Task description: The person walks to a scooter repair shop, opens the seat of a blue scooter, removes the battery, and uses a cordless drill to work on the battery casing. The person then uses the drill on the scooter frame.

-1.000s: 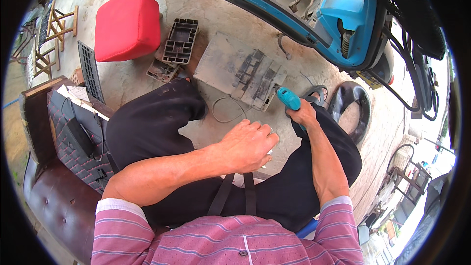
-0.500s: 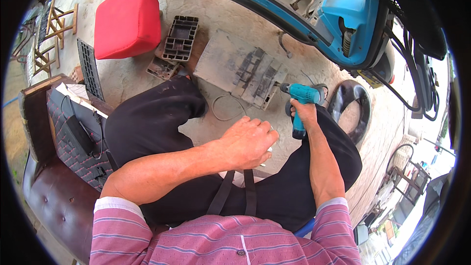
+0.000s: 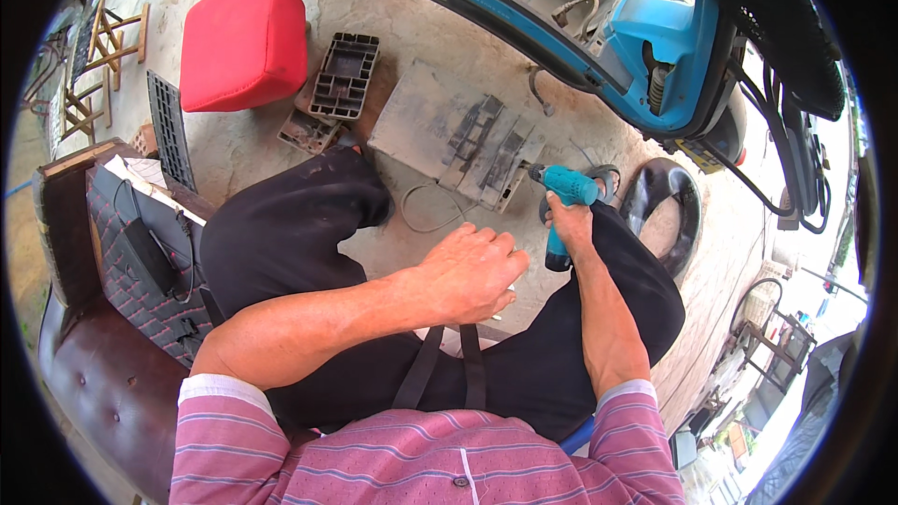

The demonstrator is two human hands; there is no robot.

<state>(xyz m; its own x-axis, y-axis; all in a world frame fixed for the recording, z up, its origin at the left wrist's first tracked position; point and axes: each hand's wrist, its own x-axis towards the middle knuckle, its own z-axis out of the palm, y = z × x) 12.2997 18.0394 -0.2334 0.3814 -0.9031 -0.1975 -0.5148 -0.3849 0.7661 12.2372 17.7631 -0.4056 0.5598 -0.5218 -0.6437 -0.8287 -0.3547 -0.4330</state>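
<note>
My right hand (image 3: pixel 569 221) is wrapped round the handle of a teal cordless drill (image 3: pixel 571 185), held above my right knee. The drill's nose points left, at the end of a dusty grey box-like case (image 3: pixel 426 122) lying on the floor; I cannot tell whether its tip touches. My left hand (image 3: pixel 475 271) is closed above my lap, back of the hand up. A bit of something white shows beside its fingers, too small to name, and the palm is hidden.
Beyond the case stand a black compartment tray (image 3: pixel 344 77) and a red cushioned stool (image 3: pixel 245 42). A blue electric scooter (image 3: pixel 645 65) fills the far right. A black tyre (image 3: pixel 687 215) lies beside my right knee, a brown padded seat (image 3: pixel 112 393) at my left.
The drill and my right hand have shifted slightly left and down, the drill tilting a little. My left hand stays closed in nearly the same place.
</note>
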